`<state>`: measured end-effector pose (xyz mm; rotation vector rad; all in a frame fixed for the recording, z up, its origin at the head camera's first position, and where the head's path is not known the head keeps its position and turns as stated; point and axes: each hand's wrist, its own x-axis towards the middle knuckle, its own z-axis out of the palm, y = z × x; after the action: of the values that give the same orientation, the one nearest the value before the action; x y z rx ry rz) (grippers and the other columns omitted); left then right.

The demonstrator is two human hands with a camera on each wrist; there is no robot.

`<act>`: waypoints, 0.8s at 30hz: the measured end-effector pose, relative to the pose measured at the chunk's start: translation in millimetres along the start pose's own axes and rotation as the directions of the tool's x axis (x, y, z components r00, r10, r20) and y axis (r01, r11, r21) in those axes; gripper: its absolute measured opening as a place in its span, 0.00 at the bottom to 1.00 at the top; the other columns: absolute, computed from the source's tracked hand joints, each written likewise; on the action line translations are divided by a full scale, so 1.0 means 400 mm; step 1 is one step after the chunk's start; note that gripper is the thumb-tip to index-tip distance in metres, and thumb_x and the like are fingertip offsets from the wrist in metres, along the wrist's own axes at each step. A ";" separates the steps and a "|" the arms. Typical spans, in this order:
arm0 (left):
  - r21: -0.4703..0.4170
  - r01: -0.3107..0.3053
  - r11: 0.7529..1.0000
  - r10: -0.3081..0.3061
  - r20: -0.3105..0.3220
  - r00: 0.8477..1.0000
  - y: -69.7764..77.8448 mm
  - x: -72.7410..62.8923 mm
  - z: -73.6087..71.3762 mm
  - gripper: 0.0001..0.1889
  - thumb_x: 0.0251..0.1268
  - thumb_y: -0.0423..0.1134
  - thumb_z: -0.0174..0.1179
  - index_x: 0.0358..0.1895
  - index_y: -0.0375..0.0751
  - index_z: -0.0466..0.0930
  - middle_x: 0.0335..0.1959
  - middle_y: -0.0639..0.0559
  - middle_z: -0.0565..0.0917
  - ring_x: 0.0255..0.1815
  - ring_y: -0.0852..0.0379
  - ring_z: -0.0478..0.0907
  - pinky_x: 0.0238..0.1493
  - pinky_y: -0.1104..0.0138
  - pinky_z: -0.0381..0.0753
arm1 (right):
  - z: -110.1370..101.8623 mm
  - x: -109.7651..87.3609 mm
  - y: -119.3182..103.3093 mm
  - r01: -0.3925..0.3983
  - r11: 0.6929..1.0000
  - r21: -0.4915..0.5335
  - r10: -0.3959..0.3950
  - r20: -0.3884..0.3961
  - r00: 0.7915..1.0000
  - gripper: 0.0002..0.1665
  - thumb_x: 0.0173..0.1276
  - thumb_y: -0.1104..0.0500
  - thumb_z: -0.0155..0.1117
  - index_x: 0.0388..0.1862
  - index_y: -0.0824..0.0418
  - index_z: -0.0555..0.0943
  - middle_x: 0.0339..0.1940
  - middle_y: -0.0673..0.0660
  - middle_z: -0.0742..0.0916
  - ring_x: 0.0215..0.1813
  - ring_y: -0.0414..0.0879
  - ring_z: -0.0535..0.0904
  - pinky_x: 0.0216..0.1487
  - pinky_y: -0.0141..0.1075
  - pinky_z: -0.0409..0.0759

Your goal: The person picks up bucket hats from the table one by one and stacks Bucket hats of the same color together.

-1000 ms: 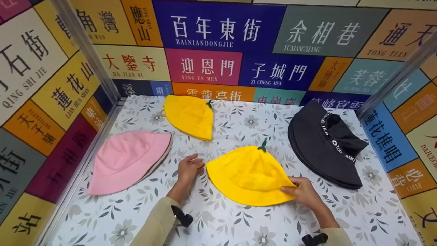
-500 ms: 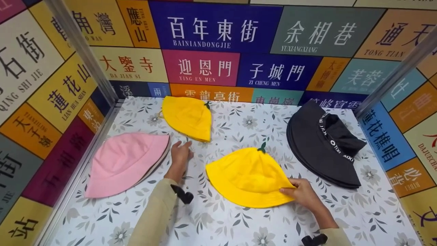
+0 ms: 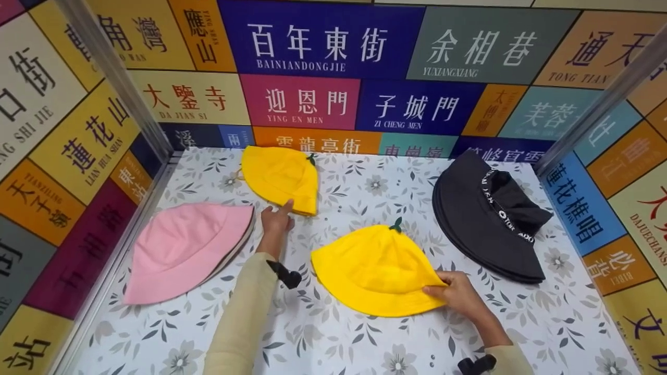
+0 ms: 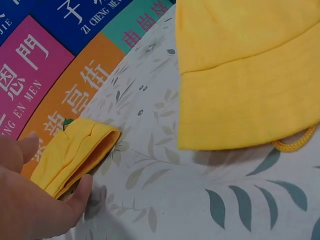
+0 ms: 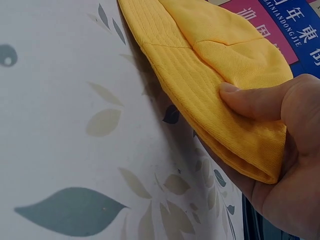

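My right hand (image 3: pixel 461 294) pinches the right end of the brim of the nearer yellow bucket hat (image 3: pixel 372 263), thumb on top and fingers under, as the right wrist view shows. That hat lies flattened, its green leaf tip pointing away from me. Farther back lies a second yellow bucket hat (image 3: pixel 281 174), with a green tip and a yellow cord loop at its left. My left hand (image 3: pixel 275 221) is at its near brim, with one fingertip overlapping the edge. In the left wrist view, thumb and fingers stand apart in front of that hat (image 4: pixel 75 150).
A pink bucket hat (image 3: pixel 190 247) with a pale lining lies on the left. On the right rests a black bucket hat (image 3: pixel 477 224) with white lettering on its band. Colourful sign-printed walls (image 3: pixel 318 36) bound the flower-patterned tabletop (image 3: pixel 375 187) at the back and sides.
My left hand has moved from the nearer yellow hat, away and leftward, to the brim of the farther one. My right hand keeps its pinch. The view has shifted slightly.
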<state>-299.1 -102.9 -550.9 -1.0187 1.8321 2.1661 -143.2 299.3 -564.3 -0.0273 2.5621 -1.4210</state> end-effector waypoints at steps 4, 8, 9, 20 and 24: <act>-0.079 0.049 0.996 -0.045 0.043 0.998 0.005 0.003 0.011 0.43 0.72 0.47 0.60 0.81 0.41 0.44 0.42 0.49 0.70 0.30 0.59 0.68 0.48 0.66 0.77 | 0.001 -0.002 0.000 -0.012 1.000 0.001 0.012 -0.001 1.000 0.18 0.61 0.64 0.72 0.49 0.72 0.85 0.39 0.65 0.89 0.31 0.37 0.77 0.36 0.26 0.77; -0.136 0.086 0.987 -0.078 0.064 0.995 0.008 0.005 0.012 0.34 0.73 0.47 0.59 0.75 0.39 0.58 0.42 0.49 0.71 0.38 0.56 0.68 0.54 0.65 0.78 | 0.003 -0.003 0.000 -0.013 1.000 -0.003 0.012 -0.004 1.000 0.18 0.60 0.64 0.72 0.48 0.71 0.86 0.40 0.64 0.90 0.32 0.37 0.77 0.37 0.26 0.77; -0.160 0.092 0.983 -0.082 0.065 0.994 0.009 0.006 0.012 0.30 0.72 0.47 0.60 0.70 0.38 0.63 0.39 0.48 0.70 0.36 0.55 0.68 0.52 0.65 0.77 | 0.003 -0.004 0.000 -0.012 1.000 -0.003 0.012 -0.005 1.000 0.17 0.60 0.64 0.73 0.48 0.71 0.86 0.39 0.64 0.90 0.31 0.37 0.77 0.37 0.26 0.77; -0.236 0.011 0.972 0.007 0.073 0.997 -0.008 0.026 0.019 0.11 0.76 0.39 0.54 0.37 0.34 0.73 0.27 0.48 0.68 0.27 0.54 0.64 0.38 0.65 0.71 | 0.000 -0.009 0.004 0.000 0.999 0.043 -0.002 0.043 0.999 0.18 0.62 0.64 0.72 0.49 0.72 0.85 0.39 0.65 0.88 0.31 0.37 0.76 0.36 0.27 0.77; -0.276 0.018 0.961 -0.001 0.060 0.998 -0.009 0.029 0.016 0.10 0.75 0.36 0.55 0.50 0.33 0.76 0.44 0.43 0.76 0.46 0.51 0.74 0.60 0.62 0.80 | 0.003 -0.008 0.009 0.014 0.999 0.050 -0.017 0.055 0.998 0.15 0.61 0.64 0.72 0.45 0.72 0.85 0.34 0.63 0.87 0.29 0.37 0.75 0.35 0.27 0.76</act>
<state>-308.6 -99.8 -560.1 -0.9958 1.5242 2.4681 -139.6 300.7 -567.4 -0.0776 2.4874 -1.4674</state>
